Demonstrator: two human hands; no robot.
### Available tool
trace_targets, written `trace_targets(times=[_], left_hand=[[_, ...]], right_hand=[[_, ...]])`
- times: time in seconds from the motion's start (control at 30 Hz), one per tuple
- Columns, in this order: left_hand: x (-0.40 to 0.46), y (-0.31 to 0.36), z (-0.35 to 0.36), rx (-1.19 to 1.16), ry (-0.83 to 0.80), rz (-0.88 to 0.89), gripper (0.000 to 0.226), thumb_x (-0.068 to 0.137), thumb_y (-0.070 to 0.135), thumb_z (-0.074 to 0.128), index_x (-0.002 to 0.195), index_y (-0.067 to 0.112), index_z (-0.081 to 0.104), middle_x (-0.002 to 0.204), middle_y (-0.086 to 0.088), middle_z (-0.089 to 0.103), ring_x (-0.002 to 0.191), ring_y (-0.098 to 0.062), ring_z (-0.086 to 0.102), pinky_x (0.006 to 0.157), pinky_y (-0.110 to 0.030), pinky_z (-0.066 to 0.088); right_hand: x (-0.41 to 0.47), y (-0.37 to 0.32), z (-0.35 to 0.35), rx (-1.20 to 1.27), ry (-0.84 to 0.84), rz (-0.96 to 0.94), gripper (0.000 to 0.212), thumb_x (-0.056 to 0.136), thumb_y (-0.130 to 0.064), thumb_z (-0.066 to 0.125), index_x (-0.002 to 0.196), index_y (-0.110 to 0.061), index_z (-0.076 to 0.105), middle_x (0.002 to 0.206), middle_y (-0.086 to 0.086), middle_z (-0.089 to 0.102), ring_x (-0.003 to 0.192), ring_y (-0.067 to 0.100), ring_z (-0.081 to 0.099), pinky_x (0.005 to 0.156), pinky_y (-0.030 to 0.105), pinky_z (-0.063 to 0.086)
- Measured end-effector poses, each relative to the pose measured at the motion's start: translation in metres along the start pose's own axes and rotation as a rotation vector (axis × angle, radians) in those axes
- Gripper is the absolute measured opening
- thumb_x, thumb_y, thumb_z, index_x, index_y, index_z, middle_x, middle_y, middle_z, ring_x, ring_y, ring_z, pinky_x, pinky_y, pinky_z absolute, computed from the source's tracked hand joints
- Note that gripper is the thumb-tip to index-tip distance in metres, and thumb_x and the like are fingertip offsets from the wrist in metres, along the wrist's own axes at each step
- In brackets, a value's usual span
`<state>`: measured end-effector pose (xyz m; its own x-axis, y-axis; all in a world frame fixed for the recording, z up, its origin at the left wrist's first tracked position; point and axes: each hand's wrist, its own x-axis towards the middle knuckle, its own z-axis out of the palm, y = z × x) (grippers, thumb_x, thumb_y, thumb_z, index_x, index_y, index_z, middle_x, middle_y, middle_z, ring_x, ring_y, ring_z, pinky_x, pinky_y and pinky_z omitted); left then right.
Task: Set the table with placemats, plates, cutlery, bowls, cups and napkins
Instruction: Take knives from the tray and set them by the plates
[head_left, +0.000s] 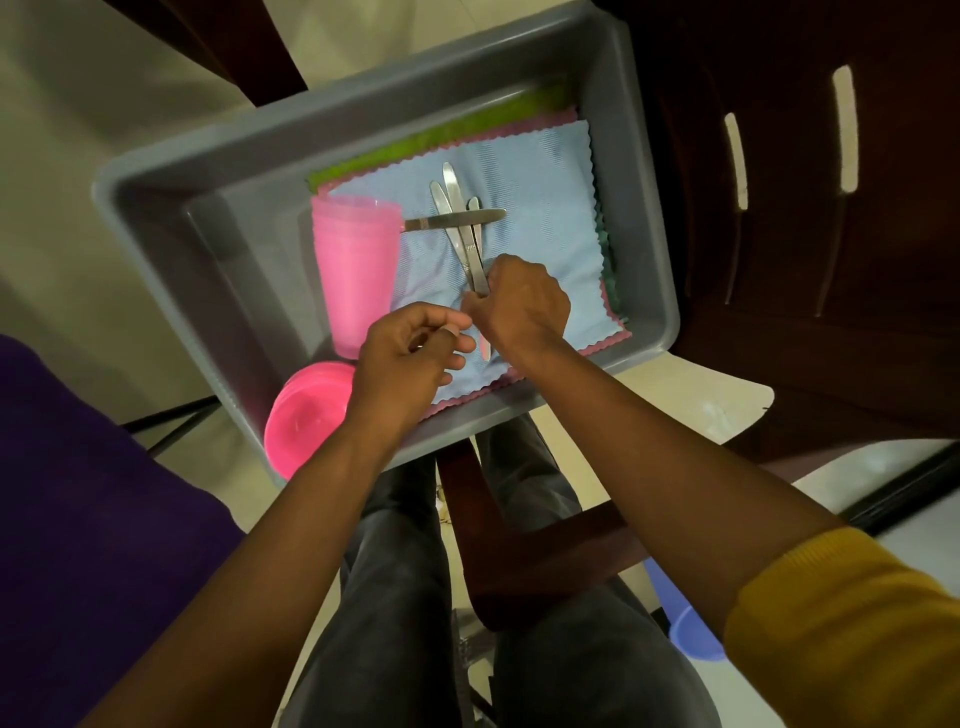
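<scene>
I see the right hand (522, 301) pinching a fanned bunch of knives (460, 228) by the handles, apparently to lift them as one, while the left hand (410, 353) hovers beside it, fingers loosely curled, possibly on a small item; I cannot tell. The cutlery lies on napkins (540, 208) in a grey tub (218, 171), beside pink cups (356, 270) and bowls (306, 415). The tub rests on a pale seat (696, 395) over a light floor (78, 156), near a dark wooden chair (805, 208).

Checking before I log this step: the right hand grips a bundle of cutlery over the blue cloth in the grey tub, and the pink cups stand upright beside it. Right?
One thing is off: in the head view the pink cups lie on their side in the grey tub, not upright. The rest holds: the right hand grips the cutlery over the blue cloth.
</scene>
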<state>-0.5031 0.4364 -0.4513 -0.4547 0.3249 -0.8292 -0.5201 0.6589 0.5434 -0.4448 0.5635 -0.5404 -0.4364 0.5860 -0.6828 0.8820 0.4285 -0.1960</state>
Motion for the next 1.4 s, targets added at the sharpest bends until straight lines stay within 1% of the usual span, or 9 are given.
trace_targets(times=[0.23,0.37,0.57,0.7,0.9,1.1,1.2,1.3,1.4], left_hand=[[-0.001,-0.007,-0.004,0.009,0.001,-0.025,0.025,0.104,0.008,0.058,0.094,0.025,0.073,0.080,0.010,0.077,0.083,-0.020,0.073,0.081,-0.040,0.061],[-0.008,-0.009,-0.002,0.004,-0.014,-0.003,0.018,0.105,0.009,0.056,0.104,0.010,0.074,0.094,-0.002,0.076,0.089,-0.020,0.071,0.083,-0.041,0.059],[-0.005,-0.014,-0.005,-0.015,0.012,-0.018,0.024,0.103,0.010,0.059,0.094,0.026,0.074,0.082,0.009,0.078,0.082,-0.018,0.074,0.076,-0.033,0.062],[-0.007,-0.018,-0.005,-0.026,0.020,-0.011,0.023,0.103,0.010,0.058,0.096,0.025,0.074,0.086,0.006,0.078,0.082,-0.017,0.074,0.075,-0.031,0.061],[-0.012,-0.022,-0.002,-0.052,0.010,-0.041,0.023,0.102,0.009,0.057,0.096,0.023,0.075,0.089,-0.001,0.078,0.079,-0.014,0.071,0.067,-0.026,0.057],[-0.016,-0.029,0.003,-0.034,0.005,-0.045,0.018,0.103,0.012,0.059,0.102,0.019,0.075,0.092,-0.001,0.079,0.083,-0.017,0.075,0.074,-0.029,0.061],[-0.018,-0.033,0.004,-0.029,-0.005,-0.038,0.017,0.103,0.012,0.059,0.104,0.019,0.075,0.092,0.000,0.079,0.084,-0.018,0.075,0.078,-0.031,0.062],[-0.019,-0.034,0.006,-0.033,-0.007,-0.035,0.018,0.102,0.012,0.059,0.102,0.021,0.075,0.093,0.000,0.079,0.082,-0.015,0.074,0.076,-0.028,0.062],[-0.017,-0.034,0.012,-0.039,0.015,-0.055,0.012,0.102,0.020,0.063,0.105,0.025,0.073,0.107,0.001,0.076,0.084,-0.015,0.076,0.080,-0.035,0.063]], right_hand=[[-0.005,-0.008,0.001,-0.052,0.028,0.023,0.029,0.097,-0.045,0.066,0.115,-0.023,0.069,0.109,0.000,0.073,0.093,0.021,0.071,0.070,0.027,0.044],[-0.009,-0.013,0.005,-0.060,0.032,0.020,0.029,0.098,-0.043,0.066,0.117,-0.021,0.068,0.112,0.001,0.073,0.096,0.021,0.071,0.071,0.027,0.043],[-0.013,-0.003,0.008,-0.090,0.107,0.017,0.036,0.099,-0.050,0.062,0.122,-0.022,0.067,0.117,0.000,0.071,0.099,0.022,0.070,0.074,0.027,0.044],[-0.015,-0.003,0.011,-0.090,0.128,0.014,0.033,0.099,-0.047,0.064,0.119,-0.021,0.069,0.115,0.001,0.072,0.098,0.022,0.070,0.073,0.027,0.045],[-0.008,-0.007,0.003,0.002,0.056,0.061,0.032,0.092,-0.049,0.072,0.107,-0.021,0.069,0.105,0.000,0.073,0.089,0.020,0.071,0.069,0.027,0.046],[-0.010,-0.006,0.003,0.042,0.057,0.012,0.030,0.092,-0.047,0.073,0.108,-0.020,0.071,0.105,0.000,0.074,0.090,0.022,0.071,0.069,0.027,0.049],[-0.011,0.001,0.004,0.125,-0.004,0.008,0.028,0.092,-0.045,0.073,0.105,-0.020,0.074,0.102,0.000,0.075,0.083,0.019,0.070,0.067,0.025,0.049],[-0.015,0.012,-0.004,0.215,-0.143,0.034,0.028,0.086,-0.043,0.081,0.092,-0.017,0.072,0.087,-0.001,0.070,0.074,0.018,0.069,0.058,0.022,0.046],[-0.034,0.021,-0.018,0.357,-0.285,0.112,0.032,0.083,-0.038,0.086,0.072,-0.013,0.069,0.070,0.001,0.069,0.058,0.016,0.068,0.055,0.027,0.057]])
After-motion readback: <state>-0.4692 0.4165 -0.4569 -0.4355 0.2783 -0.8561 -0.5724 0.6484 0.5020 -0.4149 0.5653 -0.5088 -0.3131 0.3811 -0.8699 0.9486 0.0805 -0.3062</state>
